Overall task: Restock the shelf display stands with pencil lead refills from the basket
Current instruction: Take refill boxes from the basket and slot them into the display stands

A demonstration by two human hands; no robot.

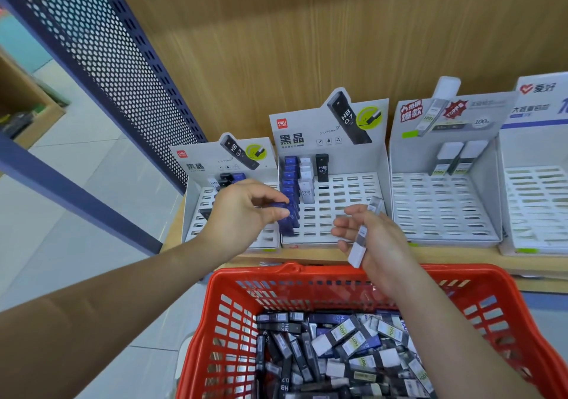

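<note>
My left hand (246, 211) pinches a blue lead refill case (281, 205) between thumb and fingers, just above the front of the blue column in the middle display stand (344, 214). My right hand (372, 239) grips a long clear-and-white refill case (364, 232) that runs slantwise through its fingers, over the stand's front edge. The red basket (307, 282) below holds several black, blue and white refill cases (335, 352). In the middle stand, a column of blue cases, a few white ones and one black case (322, 167) stand upright.
A smaller stand (199, 202) at the left holds a few loose cases. To the right, a grey stand (442, 208) has two white-capped cases at its back, and another white stand (534, 202) follows. A blue perforated panel (101, 48) borders the shelf's left end.
</note>
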